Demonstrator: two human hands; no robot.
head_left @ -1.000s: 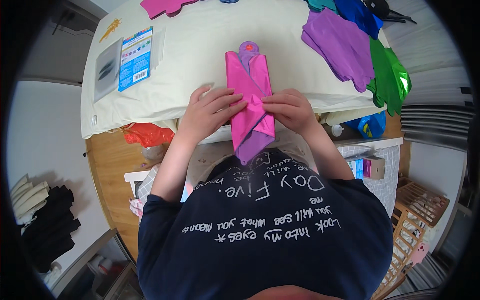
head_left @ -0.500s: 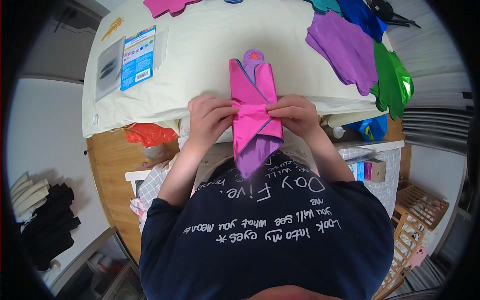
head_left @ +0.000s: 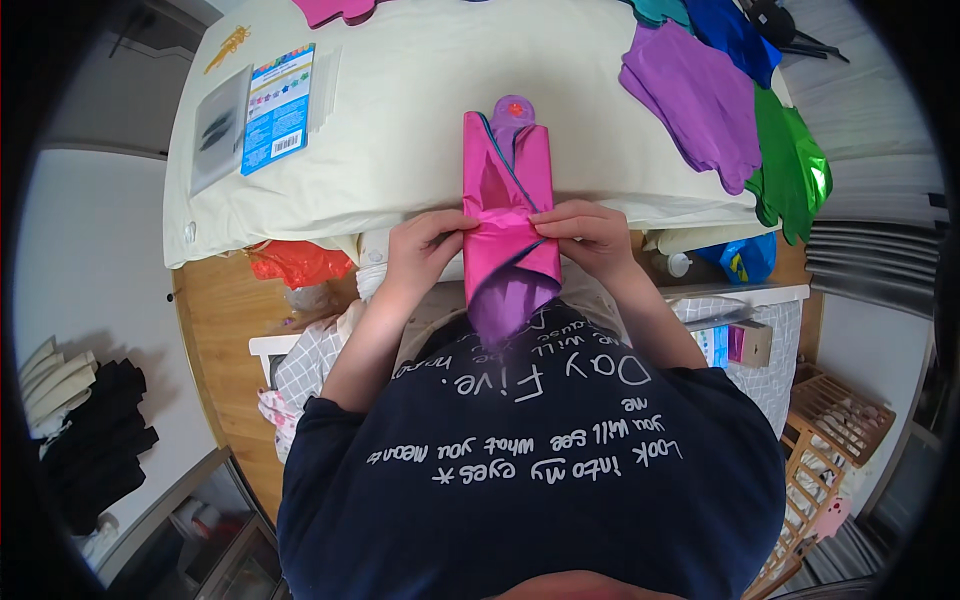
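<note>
A stack of flat foil balloons, shiny pink outside with purple inside, is folded into a narrow upright strip at the bed's near edge. My left hand pinches its left edge at mid-height between thumb and fingers. Opposite, my right hand pinches the right edge at the same height. A crease runs across the pink foil between both hands. From the far end pokes a rounded purple tab with an orange-red spot. The purple lower end hangs toward my shirt.
Flat purple foil pieces, green ones and blue ones lie at the right of the cream-covered bed. At left are a blue-and-white printed card, clear plastic sleeves and yellow ribbon. A red bag sits below.
Both hands still pinch the folded foil at its sides. Its pink upper flap now gapes more above the crease, and the purple lower end has shifted slightly up.
</note>
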